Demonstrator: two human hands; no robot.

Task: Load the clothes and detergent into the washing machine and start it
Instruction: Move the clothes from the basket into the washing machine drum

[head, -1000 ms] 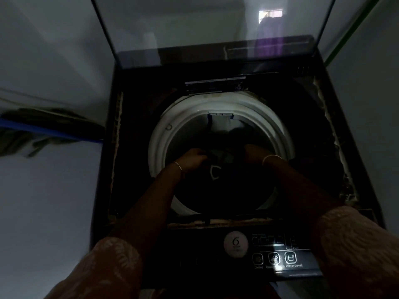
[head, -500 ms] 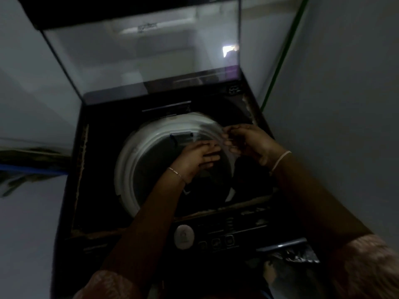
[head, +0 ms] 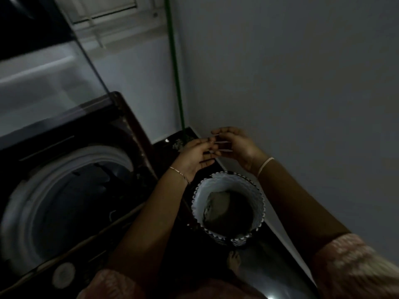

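**A:** Where were the 2 hands?

**B:** Both hung over the round woven basket with a white wall and dark zigzag rim (head: 199,198). It stood on the dark floor just beside the dark-brown top-loading washing machine (head: 129,117). The left hand (head: 195,156) and the right hand (head: 235,145) were nearly fingertip to fingertip, fingers loose and part-spread, gripping nothing I could see.

**A:** And the laundry?

**B:** Some dark clothes (head: 86,190) already lay in the white-ringed drum (head: 32,190), under the raised glass lid (head: 43,83). 1 crumpled grey-brown cloth (head: 218,203) sat at the bottom of the basket.

**A:** So what was the step?

**B:** Fetching that cloth, I judged. It would go best with both hands lowered straight down and the whole cloth gathered in 1 bunch, so no end caught on the rim. Then it could be lifted clear, carried left over the machine's side and dropped in the middle of the drum.

**A:** What couldn't you make out?

**B:** Plenty, because the room was dim. I could not tell whether the fingertips actually touched, or whether anything lay under that cloth. No detergent was in view. The control panel was cut off at the lower edge, and only a pale round dial (head: 63,275) showed.
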